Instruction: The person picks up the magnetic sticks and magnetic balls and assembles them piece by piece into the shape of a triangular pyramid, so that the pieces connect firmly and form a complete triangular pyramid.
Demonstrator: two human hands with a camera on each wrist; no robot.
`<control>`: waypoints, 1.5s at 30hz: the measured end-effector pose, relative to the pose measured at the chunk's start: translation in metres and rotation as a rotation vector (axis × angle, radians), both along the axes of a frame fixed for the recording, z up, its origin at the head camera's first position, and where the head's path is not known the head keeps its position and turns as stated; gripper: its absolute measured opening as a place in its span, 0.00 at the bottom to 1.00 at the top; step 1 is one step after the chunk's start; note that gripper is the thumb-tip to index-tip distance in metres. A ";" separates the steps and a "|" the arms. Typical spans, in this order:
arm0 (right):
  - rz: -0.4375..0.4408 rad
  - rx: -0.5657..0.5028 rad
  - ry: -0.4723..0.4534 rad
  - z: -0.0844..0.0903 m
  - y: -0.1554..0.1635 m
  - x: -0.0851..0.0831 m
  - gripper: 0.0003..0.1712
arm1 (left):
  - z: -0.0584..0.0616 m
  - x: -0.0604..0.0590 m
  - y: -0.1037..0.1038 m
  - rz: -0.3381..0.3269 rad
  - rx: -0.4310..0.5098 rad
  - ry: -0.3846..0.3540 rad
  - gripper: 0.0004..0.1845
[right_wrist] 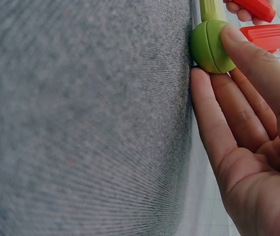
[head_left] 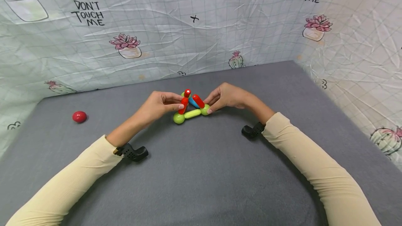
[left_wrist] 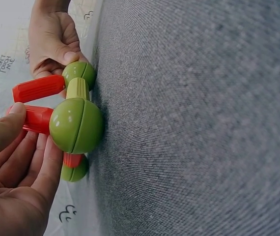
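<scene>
A small frame of toy rods and balls sits on the grey table. Its front-left green ball (head_left: 179, 118) and right green ball (head_left: 205, 110) are joined by a yellow rod (head_left: 192, 114); a blue rod (head_left: 193, 102) runs behind, towards a partly hidden back green ball. Red rods point up from it. My left hand (head_left: 157, 104) pinches the red rod (left_wrist: 38, 119) that rises from the front-left ball. With thumb and fingers, my right hand (head_left: 230, 97) grips the right ball, whose own red rod (right_wrist: 266, 37) leans inward.
Apart from the frame, a red ball (head_left: 79, 117) lies at the left of the grey table (head_left: 201, 170). A printed cloth (head_left: 188, 44) hangs along the table's back and right edges. Black wrist cameras (head_left: 135, 152) sit under both sleeves.
</scene>
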State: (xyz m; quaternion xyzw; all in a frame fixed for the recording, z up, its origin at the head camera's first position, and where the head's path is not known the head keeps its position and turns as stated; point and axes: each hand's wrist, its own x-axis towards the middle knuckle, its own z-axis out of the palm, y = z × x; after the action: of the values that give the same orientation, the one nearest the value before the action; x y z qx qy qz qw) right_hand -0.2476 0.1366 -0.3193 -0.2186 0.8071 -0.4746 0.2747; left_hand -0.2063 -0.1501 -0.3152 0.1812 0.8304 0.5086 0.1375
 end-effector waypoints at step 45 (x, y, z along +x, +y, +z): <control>-0.003 0.182 0.360 0.007 -0.008 0.019 0.17 | -0.009 0.023 0.004 0.034 0.071 -0.025 0.19</control>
State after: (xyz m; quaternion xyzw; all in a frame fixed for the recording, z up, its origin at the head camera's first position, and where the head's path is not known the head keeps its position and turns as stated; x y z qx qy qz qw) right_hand -0.2283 0.1282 -0.3125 -0.2731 0.8830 -0.3535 0.1438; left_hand -0.1835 -0.1464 -0.3244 0.1655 0.8129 0.5423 0.1329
